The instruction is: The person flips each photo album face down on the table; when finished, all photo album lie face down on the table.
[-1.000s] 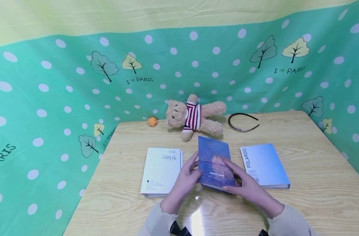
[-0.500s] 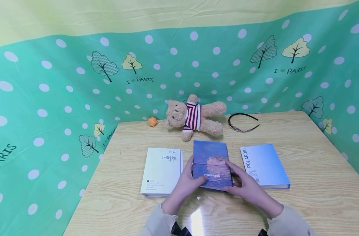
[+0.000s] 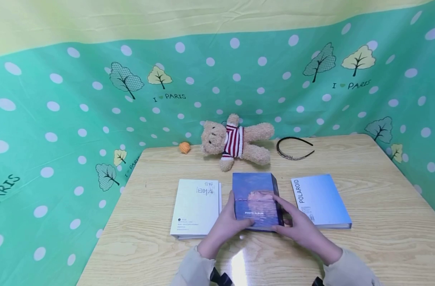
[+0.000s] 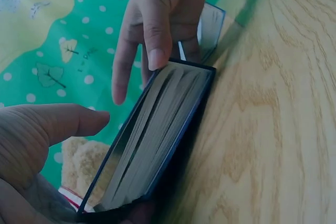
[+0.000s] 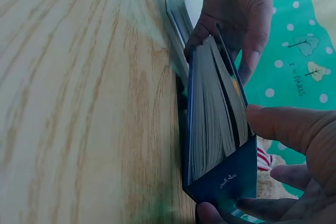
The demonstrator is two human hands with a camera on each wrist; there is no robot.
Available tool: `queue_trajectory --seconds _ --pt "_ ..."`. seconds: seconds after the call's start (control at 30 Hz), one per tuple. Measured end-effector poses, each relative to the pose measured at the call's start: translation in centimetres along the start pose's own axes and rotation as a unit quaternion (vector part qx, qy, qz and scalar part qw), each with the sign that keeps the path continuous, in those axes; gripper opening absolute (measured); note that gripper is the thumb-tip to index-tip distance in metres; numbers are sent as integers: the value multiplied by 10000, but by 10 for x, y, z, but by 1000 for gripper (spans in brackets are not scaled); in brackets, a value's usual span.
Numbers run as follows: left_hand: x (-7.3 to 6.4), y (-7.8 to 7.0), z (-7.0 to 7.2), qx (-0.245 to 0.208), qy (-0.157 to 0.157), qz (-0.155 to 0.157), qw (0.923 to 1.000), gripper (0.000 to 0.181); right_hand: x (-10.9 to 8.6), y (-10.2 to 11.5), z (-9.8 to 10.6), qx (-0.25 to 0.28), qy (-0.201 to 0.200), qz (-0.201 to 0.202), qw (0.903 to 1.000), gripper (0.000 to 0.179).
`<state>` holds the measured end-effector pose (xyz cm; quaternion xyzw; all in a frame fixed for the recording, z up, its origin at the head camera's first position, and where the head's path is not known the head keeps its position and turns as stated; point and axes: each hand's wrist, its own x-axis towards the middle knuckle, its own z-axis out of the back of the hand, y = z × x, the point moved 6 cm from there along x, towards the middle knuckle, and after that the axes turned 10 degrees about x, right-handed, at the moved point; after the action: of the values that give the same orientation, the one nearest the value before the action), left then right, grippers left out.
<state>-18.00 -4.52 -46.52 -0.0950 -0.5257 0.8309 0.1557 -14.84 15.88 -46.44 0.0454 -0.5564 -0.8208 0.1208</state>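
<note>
A blue-purple photo album (image 3: 258,200) with a pink shape on its cover is between my two hands, its dark spine on the right. At its left edge, my left hand (image 3: 229,222) holds it with the fingers low and the thumb over the cover. My right hand (image 3: 299,223) grips the spine side, its thumb near the lower corner. In the left wrist view, the page edges (image 4: 152,140) show between the covers, and some left fingertips are hidden beneath. The right wrist view shows the right fingers against the dark spine (image 5: 226,179), which bears a small pale mark.
A white album (image 3: 196,206) lies left of the hands, and a light-blue POLAROID album (image 3: 321,200) lies to the right. Behind are a teddy bear (image 3: 235,139) in a striped shirt, a black headband (image 3: 280,149) and an orange ball (image 3: 184,147). A green dotted curtain (image 3: 203,87) hangs behind the table.
The photo album has shifted left and lower in the head view, lying squarer, with its spine coming into sight. My left thumb has moved over the cover. The right hand has barely moved.
</note>
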Motion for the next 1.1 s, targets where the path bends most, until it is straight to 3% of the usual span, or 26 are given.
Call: queue_trajectory --seconds 0.3,0.43,0.6,1.1 --pt "1 4 -2 -32 41 -149 9999 110 2 -3 -1 -173 -3 -146 9997 84" --pt "-1 6 -2 562 10 188 9982 113 2 -2 0 -219 6 -191 9996 84" --pt "-3 7 -1 1509 19 559 9870 112 2 0 0 -208 8 -170 9996 84" --pt "-7 6 -2 2512 -247 756 9647 96 0 -2 -1 -332 -67 -77 9994 86"
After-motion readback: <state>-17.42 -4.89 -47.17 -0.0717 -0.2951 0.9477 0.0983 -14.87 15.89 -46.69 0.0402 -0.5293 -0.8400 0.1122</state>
